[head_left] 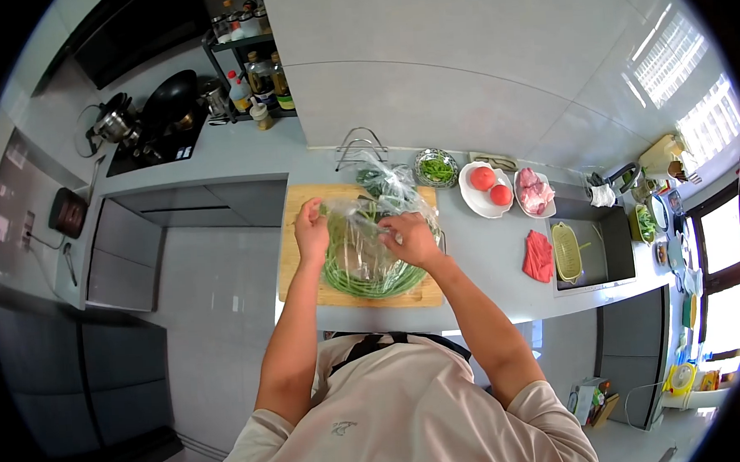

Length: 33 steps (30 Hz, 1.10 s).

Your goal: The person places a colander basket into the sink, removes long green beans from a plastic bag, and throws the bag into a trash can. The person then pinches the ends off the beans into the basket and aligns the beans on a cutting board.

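Note:
A clear plastic bag (356, 247) of long green beans (371, 286), coiled in loops, lies on the wooden cutting board (295, 272). My left hand (310, 231) pinches the bag's upper left edge. On the other side, my right hand (411, 240) has its fingers closed on the plastic near the bag's opening. Just behind, a second clear bag (394, 182) with dark green vegetables in it rests at the back of the board. The right hand hides part of the beans.
Behind the board stand a wire rack (360, 144) and a bowl of chopped greens (436, 170). To the right are a plate of tomatoes (471, 199), a dish of raw meat (536, 195), a red cloth (538, 256) and the sink (613, 247). A stove (152, 152) is far left.

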{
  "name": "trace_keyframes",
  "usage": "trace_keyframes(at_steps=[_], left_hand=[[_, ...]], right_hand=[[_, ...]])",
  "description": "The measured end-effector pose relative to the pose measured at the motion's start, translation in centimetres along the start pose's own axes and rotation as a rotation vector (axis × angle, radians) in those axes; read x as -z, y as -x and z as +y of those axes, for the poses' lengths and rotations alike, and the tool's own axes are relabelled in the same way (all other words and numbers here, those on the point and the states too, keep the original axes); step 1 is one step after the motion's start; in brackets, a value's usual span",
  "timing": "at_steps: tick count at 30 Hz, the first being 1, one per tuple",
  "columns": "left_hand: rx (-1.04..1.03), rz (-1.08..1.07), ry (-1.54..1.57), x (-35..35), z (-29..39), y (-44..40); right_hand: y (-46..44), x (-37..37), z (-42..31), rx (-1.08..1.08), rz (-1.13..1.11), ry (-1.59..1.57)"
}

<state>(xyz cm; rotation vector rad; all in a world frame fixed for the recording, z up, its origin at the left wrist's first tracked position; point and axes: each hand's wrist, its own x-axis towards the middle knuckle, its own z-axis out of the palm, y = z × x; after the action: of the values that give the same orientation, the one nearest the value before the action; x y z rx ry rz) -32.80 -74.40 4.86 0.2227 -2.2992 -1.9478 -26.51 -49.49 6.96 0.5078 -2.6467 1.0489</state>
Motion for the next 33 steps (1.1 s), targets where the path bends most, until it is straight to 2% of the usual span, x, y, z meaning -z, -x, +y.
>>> trace_keyframes(at_steps=[1, 2, 5, 9, 12, 14, 17, 20, 23, 24, 26, 29, 31, 33], left_hand=[[-0.288, 0.067, -0.345, -0.2, 0.2, 0.5], [-0.57, 0.055, -0.292, -0.5, 0.4, 0.9], [-0.854, -0.313, -0.392, -1.6, 3.5, 1.6], [-0.688, -0.445, -0.452, -4.2, 2.7, 2.6], [-0.554, -0.533, -0.555, -4.7, 2.1, 2.0], [-0.46, -0.55, -0.579, -4.9, 2.2, 1.9], [-0.584, -0.498, -0.63, -5.2, 0.8, 1.3], [-0.568, -0.515, -0.53, -5.1, 1.3, 1.3], [-0.384, -0.642, -0.21, -4.2, 1.1, 1.2], [-0.472, -0.642, -0.255, -3.9, 1.1, 1.4], [-0.649, -0.633, -0.352, -2.8, 0.8, 1.4], [-0.278, -0.514, -0.004, 0.4, -3.4, -0.7], [-0.119, -0.44, 0.053, 3.7, -4.5, -1.5], [-0.072, -0.315, -0.058, 6.3, -7.2, -2.3]], right_hand=[[0.1, 0.1, 0.1, -0.007, 0.019, -0.032], [0.0, 0.2, 0.2, -0.012, 0.039, -0.065], [-0.6, 0.7, 0.5, -0.022, 0.054, -0.114], [-1.2, 0.6, 0.9, -0.054, 0.061, -0.18], [-1.3, 0.9, 0.1, -0.287, 0.071, -0.078], [-1.0, -0.2, 1.0, -0.29, 0.089, -0.047], [-1.1, -1.8, 0.5, -0.33, 0.132, 0.077], [-1.5, -2.5, -0.1, -0.383, 0.14, 0.122], [-1.7, -3.6, 2.4, -0.496, 0.144, 0.254], [-1.5, -4.0, 3.7, -0.544, 0.148, 0.321], [-0.8, -3.1, 5.6, -0.49, 0.188, 0.335], [0.8, -0.9, 8.8, -0.475, 0.272, 0.397], [2.5, 0.7, 11.3, -0.547, 0.338, 0.376], [4.4, 1.9, 13.4, -0.681, 0.402, 0.272]])
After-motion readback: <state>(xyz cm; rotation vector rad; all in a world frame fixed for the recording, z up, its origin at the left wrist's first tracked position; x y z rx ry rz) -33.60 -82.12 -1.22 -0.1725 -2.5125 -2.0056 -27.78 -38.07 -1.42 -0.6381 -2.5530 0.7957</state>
